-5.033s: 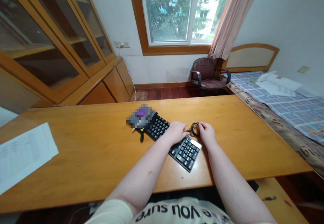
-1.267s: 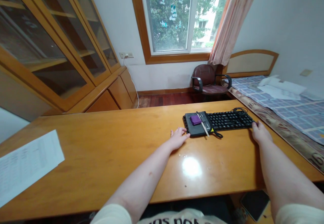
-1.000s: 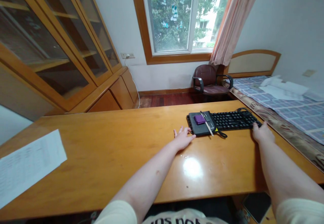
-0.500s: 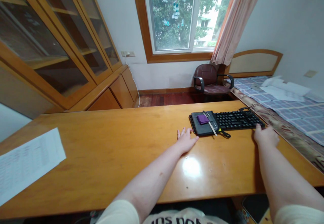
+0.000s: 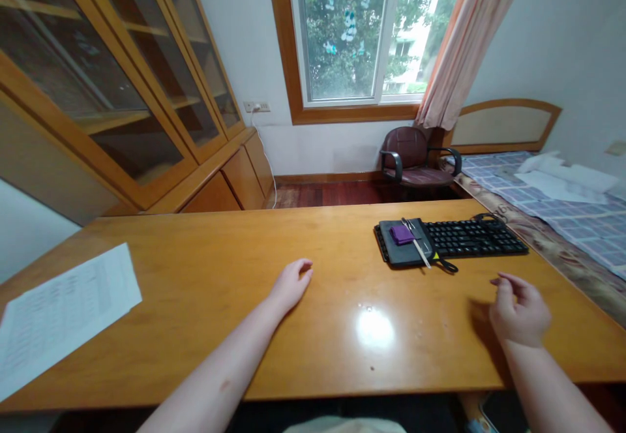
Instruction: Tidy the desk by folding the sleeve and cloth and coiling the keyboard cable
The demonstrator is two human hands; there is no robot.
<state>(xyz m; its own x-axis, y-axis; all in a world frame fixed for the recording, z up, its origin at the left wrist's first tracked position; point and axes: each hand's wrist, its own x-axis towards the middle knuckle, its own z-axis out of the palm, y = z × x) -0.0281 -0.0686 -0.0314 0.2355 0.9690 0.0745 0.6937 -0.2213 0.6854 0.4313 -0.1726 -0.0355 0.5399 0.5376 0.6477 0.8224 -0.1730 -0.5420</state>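
My left hand (image 5: 292, 284) is low over the wooden desk (image 5: 195, 328), left of the keyboard, with thumb and fingers loosely bent, apart and holding nothing. In front of the keyboard, toward me, my right hand (image 5: 521, 310) hovers with loosely curled fingers and no object visible in it. The black keyboard (image 5: 476, 237) lies at the desk's far right. On its left end rests a dark flat case (image 5: 398, 254) with a black strap loop. A folded purple cloth (image 5: 402, 235) and a slim pale-handled utensil (image 5: 421, 253) lie on the case.
Printed sheets of paper (image 5: 73, 315) lie on the desk's left side. Beyond the desk stand a glass-door cabinet (image 5: 161, 139) and a maroon armchair (image 5: 405, 152). A bed (image 5: 562, 185) with a checked cover adjoins the right edge.
Both hands have come away from the keyboard and case. My left hand moved left, my right hand back toward me. The camera view shifted slightly; the stacked things kept their arrangement.
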